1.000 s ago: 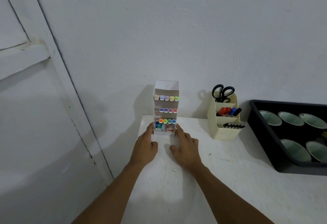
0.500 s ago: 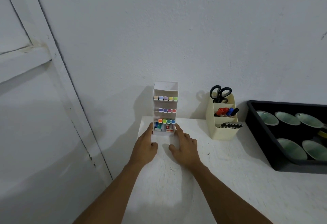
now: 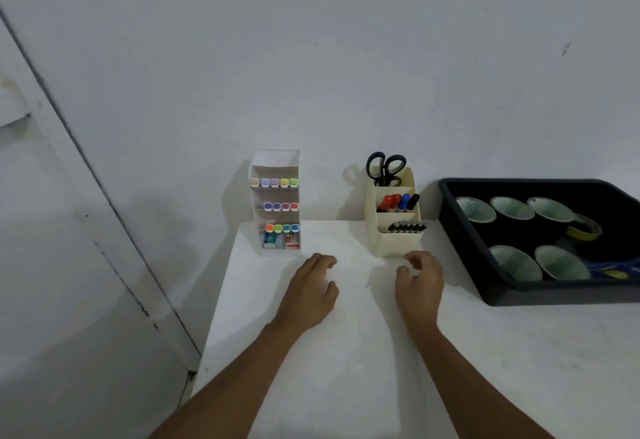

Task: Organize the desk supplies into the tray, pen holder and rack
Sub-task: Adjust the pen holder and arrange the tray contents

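Note:
A white rack [image 3: 275, 164] stands at the table's back left corner, its shelves filled with rows of coloured markers and small boxes at the bottom. A cream pen holder [image 3: 396, 241] to its right carries black scissors [image 3: 385, 168], red, blue and black markers and dark pens. At the right sits a black tray [image 3: 464, 230] with several pale green bowls, a yellow tape roll [image 3: 585, 229] and blue items. My left hand [image 3: 311, 294] hovers in front of the rack, fingers loosely curled, holding nothing. My right hand [image 3: 420, 286] is just in front of the pen holder, fingers curled, empty.
The white table [image 3: 346, 369] ends at its left edge beside a grey door or panel [image 3: 86, 265]. A white wall rises directly behind the rack, holder and tray.
Both hands have come off the rack's base and drawn back. The right hand has shifted right to the front of the pen holder. The view has turned right.

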